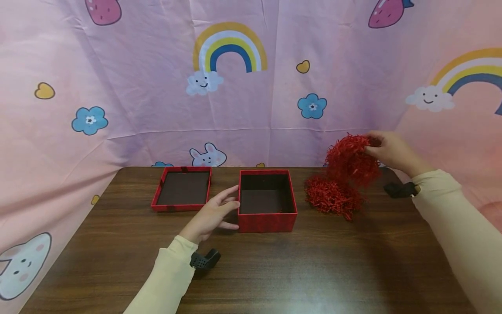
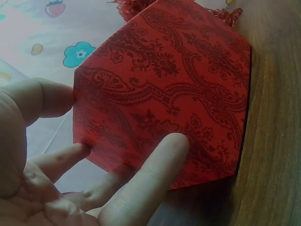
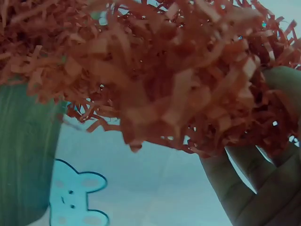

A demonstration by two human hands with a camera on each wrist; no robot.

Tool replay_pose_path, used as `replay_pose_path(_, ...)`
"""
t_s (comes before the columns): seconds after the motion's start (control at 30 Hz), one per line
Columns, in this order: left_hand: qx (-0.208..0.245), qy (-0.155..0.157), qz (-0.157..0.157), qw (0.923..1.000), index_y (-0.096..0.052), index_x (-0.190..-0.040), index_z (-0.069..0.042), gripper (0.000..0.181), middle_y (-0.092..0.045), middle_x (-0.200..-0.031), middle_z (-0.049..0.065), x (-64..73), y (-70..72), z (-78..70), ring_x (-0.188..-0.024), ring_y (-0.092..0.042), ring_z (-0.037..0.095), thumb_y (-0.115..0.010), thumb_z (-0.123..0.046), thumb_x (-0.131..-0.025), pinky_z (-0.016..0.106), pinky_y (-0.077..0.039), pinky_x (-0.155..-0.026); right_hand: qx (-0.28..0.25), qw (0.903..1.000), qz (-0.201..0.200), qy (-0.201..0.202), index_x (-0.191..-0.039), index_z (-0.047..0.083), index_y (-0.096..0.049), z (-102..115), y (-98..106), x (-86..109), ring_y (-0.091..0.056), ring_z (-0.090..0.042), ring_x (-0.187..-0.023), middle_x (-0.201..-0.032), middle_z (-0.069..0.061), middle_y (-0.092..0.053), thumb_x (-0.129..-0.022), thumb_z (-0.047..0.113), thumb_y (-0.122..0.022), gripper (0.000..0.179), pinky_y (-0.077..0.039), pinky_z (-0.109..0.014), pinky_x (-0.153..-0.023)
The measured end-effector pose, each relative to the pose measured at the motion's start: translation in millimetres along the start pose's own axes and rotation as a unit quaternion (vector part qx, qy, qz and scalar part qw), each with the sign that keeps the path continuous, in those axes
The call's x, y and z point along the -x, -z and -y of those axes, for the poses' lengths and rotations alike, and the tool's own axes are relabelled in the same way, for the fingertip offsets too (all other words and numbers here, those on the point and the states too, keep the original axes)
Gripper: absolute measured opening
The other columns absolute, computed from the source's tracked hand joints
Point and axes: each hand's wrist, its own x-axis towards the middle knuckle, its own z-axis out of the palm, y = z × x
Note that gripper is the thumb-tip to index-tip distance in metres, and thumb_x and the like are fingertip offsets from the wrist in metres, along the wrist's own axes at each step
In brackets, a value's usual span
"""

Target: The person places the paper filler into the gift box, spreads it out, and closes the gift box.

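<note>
An uncovered red box [image 1: 266, 223] with a dark inside stands on the table; its paisley-patterned outer side [image 2: 164, 89] fills much of the left wrist view. My left hand [image 1: 211, 213] touches the box's left side with spread, mostly straight fingers. To the right of the box, my right hand [image 1: 392, 150] grips a bunch of red shredded paper [image 1: 351, 159] and holds it up. Below that bunch lies more shredded paper [image 1: 329, 198] on the tabletop. In the right wrist view the crinkled strips [image 3: 155, 84] hide part of the fingers.
Left of the box lies a shallow red lid [image 1: 180, 208], its dark inside facing up. The brown wooden table [image 1: 274, 274] ends at a patterned cloth backdrop [image 1: 243, 109]. Each wrist wears a black device, such as the left one [image 1: 205, 260].
</note>
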Motion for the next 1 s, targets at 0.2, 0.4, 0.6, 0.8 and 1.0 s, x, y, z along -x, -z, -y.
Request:
replay_pose_path(0.2, 0.002, -0.002, 0.001, 1.0, -0.033, -0.162, -0.024, 0.064, -0.03, -0.164, 0.021, 0.2, -0.7, -0.7, -0.146, -0.038, 0.046, -0.06, -0.02, -0.104, 0.054, -0.063, -0.082, 0.01, 0.9997, 0.0, -0.023, -0.133, -0.011, -0.058, 10.4, 22.7, -2.1, -0.065, -0.049, -0.108, -0.122, -0.036, -0.065, -0.103, 0.008, -0.059, 0.035, -0.055, -0.03, -0.074)
replay_pose_path(0.4, 0.006, -0.001, 0.001, 1.0, -0.033, -0.162, -0.024, 0.064, -0.028, -0.165, 0.021, -0.6, -0.7, 0.3, -0.147, -0.037, 0.046, -0.06, -0.02, -0.104, 0.054, -0.062, -0.083, 0.006, 0.9996, -0.017, -0.023, -0.133, -0.01, -0.058, 21.4, 43.6, -5.8, -0.066, -0.047, -0.102, -0.119, -0.037, -0.065, -0.103, 0.007, -0.058, 0.034, -0.043, -0.009, -0.063)
replay_pose_path(0.6, 0.001, -0.004, -0.007, 1.0, -0.033, -0.162, -0.024, 0.064, -0.03, -0.164, 0.022, 0.0, 1.3, -0.3, -0.147, -0.038, 0.045, -0.06, -0.02, -0.104, 0.053, -0.063, -0.082, 0.028, 0.9982, -0.047, -0.026, -0.13, -0.005, -0.062, 37.9, 62.9, -12.8, -0.066, -0.048, -0.103, -0.117, -0.035, -0.067, -0.103, 0.013, -0.061, 0.033, -0.044, -0.013, -0.063)
replay_pose_path(0.8, -0.005, -0.004, -0.005, 1.0, -0.032, -0.163, -0.024, 0.064, -0.029, -0.164, 0.022, 0.1, 1.3, -1.5, -0.148, -0.037, 0.045, -0.059, -0.02, -0.105, 0.053, -0.063, -0.082, 0.023, 0.9979, -0.052, -0.029, -0.132, -0.003, -0.062, 50.2, 79.6, -17.0, -0.065, -0.045, -0.102, -0.119, -0.033, -0.067, -0.104, 0.017, -0.06, 0.035, -0.045, -0.01, -0.063)
replay_pose_path(1.0, -0.003, -0.004, -0.004, 1.0, -0.033, -0.162, -0.023, 0.065, -0.029, -0.164, 0.022, 0.1, -0.8, -1.0, -0.147, -0.037, 0.046, -0.06, -0.021, -0.104, 0.053, -0.063, -0.082, 0.032, 0.9969, -0.057, -0.043, -0.135, -0.001, -0.062, 57.6, 92.5, -12.4, -0.064, -0.046, -0.107, -0.12, -0.032, -0.067, -0.105, 0.022, -0.058, 0.038, -0.04, -0.009, -0.064)
